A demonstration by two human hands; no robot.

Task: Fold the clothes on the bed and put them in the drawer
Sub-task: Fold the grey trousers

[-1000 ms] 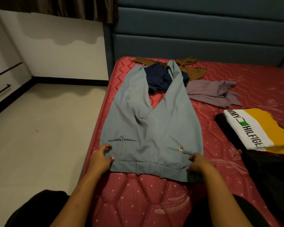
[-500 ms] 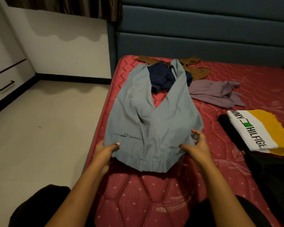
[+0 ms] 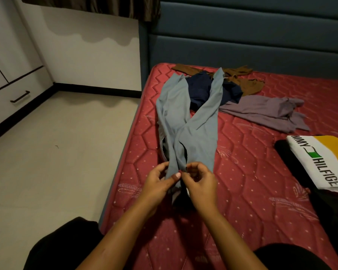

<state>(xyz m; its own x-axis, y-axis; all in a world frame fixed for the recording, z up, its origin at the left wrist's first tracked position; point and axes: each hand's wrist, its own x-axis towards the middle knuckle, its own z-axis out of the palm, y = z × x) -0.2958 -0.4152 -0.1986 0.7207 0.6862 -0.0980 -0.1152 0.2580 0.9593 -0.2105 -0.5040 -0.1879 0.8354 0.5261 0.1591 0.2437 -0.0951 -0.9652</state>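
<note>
Together both hands (image 3: 180, 182) hide the trousers' (image 3: 185, 121) pinched waistband

Two hands, the left hand (image 3: 158, 184) and right hand (image 3: 200, 182), meet at the near end of trousers (image 3: 185, 121) stretching away along the mattress (image 3: 252, 191). Beyond the hands lies a heap of garments (image 3: 232, 88); to their right, a folded printed shirt (image 3: 318, 160); far left, a drawer (image 3: 14, 98).

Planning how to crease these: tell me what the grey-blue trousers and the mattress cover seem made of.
Grey-blue trousers: likely thin, smooth woven fabric, matte; they drape in soft folds from both hands. Mattress cover: quilted red fabric, faintly shiny, with stitched hexagons.
</note>
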